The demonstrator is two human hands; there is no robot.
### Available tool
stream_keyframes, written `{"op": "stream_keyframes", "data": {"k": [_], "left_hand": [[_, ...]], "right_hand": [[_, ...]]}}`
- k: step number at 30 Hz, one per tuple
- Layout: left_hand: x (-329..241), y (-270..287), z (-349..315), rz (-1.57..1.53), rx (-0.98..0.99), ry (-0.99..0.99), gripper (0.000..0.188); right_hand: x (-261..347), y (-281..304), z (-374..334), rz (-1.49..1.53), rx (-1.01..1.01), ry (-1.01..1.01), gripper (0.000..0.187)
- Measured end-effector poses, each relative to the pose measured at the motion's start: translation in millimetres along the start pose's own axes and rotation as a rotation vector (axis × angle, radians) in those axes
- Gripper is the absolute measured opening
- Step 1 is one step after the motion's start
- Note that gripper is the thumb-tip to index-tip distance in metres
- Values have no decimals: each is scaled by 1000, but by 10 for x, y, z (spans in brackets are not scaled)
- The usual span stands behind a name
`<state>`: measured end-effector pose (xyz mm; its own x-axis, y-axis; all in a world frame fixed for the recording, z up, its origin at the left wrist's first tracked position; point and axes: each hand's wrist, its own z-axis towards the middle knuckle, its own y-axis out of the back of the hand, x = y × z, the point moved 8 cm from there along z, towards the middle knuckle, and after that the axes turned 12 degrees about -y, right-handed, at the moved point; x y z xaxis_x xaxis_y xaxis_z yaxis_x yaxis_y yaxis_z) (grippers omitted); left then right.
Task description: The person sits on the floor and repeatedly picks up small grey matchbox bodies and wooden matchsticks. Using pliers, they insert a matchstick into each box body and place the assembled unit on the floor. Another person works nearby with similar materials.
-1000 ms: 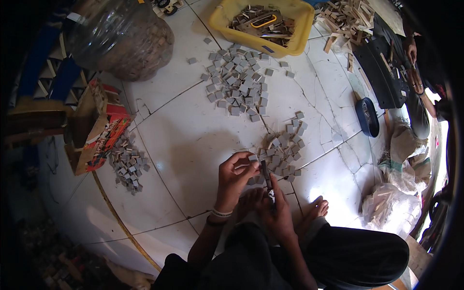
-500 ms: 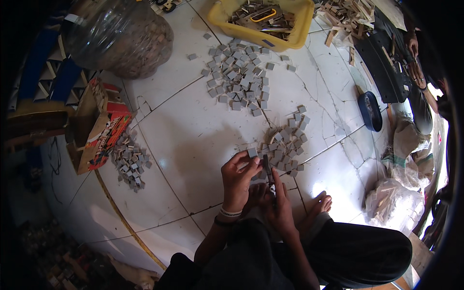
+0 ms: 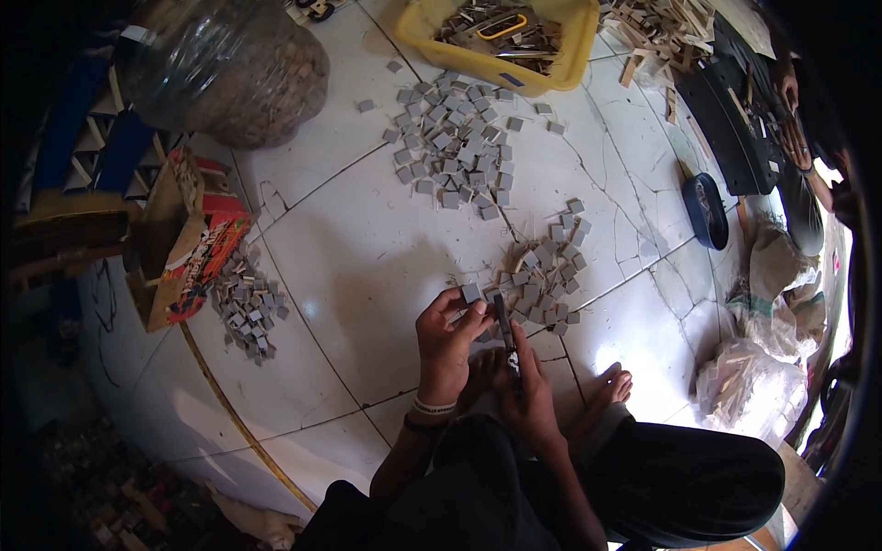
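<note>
My left hand [image 3: 445, 347] pinches a small grey square tile [image 3: 471, 293] between thumb and fingers. Close beside it, my right hand [image 3: 531, 390] is closed around a narrow, dark bladed tool [image 3: 503, 323]; its exact kind is hard to make out. The blade stands upright a little to the right of the tile, apart from it. Just beyond my hands lies a loose pile of the same grey tiles [image 3: 548, 262]. A larger pile of tiles [image 3: 455, 138] is spread farther off on the white tiled floor [image 3: 322, 275].
A torn red carton [image 3: 207, 243] stands left beside another tile heap [image 3: 250, 312]. A yellow tub [image 3: 542, 84] of scraps, a clear bulging bag [image 3: 248, 83] and wood offcuts [image 3: 657, 37] lie far off. At right are a blue tray [image 3: 704, 211], plastic bags [image 3: 753, 386] and another person's hands [image 3: 792, 129].
My left hand has moved slightly left with the grey tile, and the tool in my right hand has also shifted a little left. The gap between tile and blade looks about the same.
</note>
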<state>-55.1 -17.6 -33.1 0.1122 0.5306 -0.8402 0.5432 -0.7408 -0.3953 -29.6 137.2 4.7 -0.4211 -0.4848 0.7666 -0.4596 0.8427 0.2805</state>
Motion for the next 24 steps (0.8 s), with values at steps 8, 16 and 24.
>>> {"op": "stream_keyframes", "data": {"k": [8, 16, 24], "left_hand": [[-127, -19, 14, -38, -7, -32, 19], [-91, -33, -2, -27, -18, -26, 20], [-49, -18, 15, 5, -38, -38, 23]], "right_hand": [[97, 21, 26, -38, -31, 58, 65], [35, 31, 55, -116, -47, 26, 65], [48, 40, 78, -142, -65, 9, 65]]}}
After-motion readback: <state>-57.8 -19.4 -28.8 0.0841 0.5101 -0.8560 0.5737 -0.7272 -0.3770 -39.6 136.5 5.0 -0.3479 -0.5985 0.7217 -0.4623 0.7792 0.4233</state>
